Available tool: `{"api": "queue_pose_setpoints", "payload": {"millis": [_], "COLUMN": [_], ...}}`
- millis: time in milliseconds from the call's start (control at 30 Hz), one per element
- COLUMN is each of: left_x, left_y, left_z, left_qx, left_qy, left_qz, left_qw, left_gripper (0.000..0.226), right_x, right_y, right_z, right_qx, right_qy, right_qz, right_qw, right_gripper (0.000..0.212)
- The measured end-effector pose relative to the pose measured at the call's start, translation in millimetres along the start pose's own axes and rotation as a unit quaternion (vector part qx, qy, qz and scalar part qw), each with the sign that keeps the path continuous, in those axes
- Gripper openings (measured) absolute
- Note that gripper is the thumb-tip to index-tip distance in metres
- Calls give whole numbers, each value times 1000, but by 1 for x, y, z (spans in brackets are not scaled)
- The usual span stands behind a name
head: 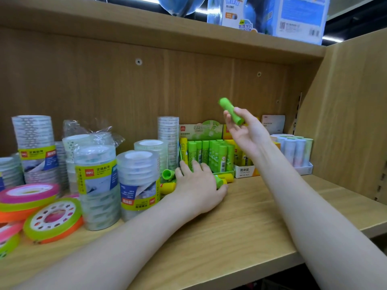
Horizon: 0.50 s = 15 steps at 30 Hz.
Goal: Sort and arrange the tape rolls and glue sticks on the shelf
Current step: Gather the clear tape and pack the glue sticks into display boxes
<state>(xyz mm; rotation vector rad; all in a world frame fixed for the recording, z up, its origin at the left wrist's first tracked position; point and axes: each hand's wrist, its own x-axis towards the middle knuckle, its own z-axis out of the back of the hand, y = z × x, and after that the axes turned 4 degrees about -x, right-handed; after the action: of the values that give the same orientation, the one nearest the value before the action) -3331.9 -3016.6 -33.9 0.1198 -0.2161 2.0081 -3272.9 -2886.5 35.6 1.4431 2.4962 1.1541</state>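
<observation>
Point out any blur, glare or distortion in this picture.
Head view: the green glue stick in the right hand is motion-blurred; the coloured tape rolls at lower left are soft; wide-angle bending curves the shelf edges; glare streaks cross the top.

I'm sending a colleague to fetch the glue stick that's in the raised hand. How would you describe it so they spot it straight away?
On the wooden shelf, look above the green display box of upright glue sticks. The right hand is raised there, holding a green glue stick. It is the only one in the air, tilted, while the others stand in boxes or lie on the shelf.

Wooden back panel [125, 84], upper board [146, 26], perhaps ceiling lights beyond.
</observation>
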Motion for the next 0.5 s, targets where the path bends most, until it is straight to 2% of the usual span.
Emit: {"api": "queue_pose_setpoints", "payload": {"millis": [67,133,167,200,300,367,400,433,500], "left_x": [0,0,0,0,-1,-1,-1,-1,-1], "left_y": [0,0,-1,-1,-1,-2,-2,-2,-1], "left_z": [0,0,0,1,1,1,1,1,1], "left_qx": [1,-1,-2,-4,-8,-10,-9,-8,-7], "left_qy": [1,2,2,2,1,3,4,5,5], "left_qz": [1,3,4,4,5,6,5,6,7], "left_qw": [1000,1000,1000,1000,1000,1000,1000,1000,1000], "left_gripper": [80,80,80,80,80,80,80,79,79], "right_x": [1,4,5,3,1,-1,-1,-1,0], "right_y": [0,-3,-6,-9,-17,-25,-28,-29,-28], "right_z": [4,7,8,8,6,5,6,6,6], "right_qx": [-33,-200,-304,-400,-620,-706,-723,-725,-704], "right_qy": [-21,-26,-18,-7,62,96,100,101,92], "right_qz": [32,80,107,133,216,255,271,286,303], "right_qw": [999,976,947,907,752,654,628,618,636], "right_gripper": [9,13,15,16,48,49,45,42,40]}}
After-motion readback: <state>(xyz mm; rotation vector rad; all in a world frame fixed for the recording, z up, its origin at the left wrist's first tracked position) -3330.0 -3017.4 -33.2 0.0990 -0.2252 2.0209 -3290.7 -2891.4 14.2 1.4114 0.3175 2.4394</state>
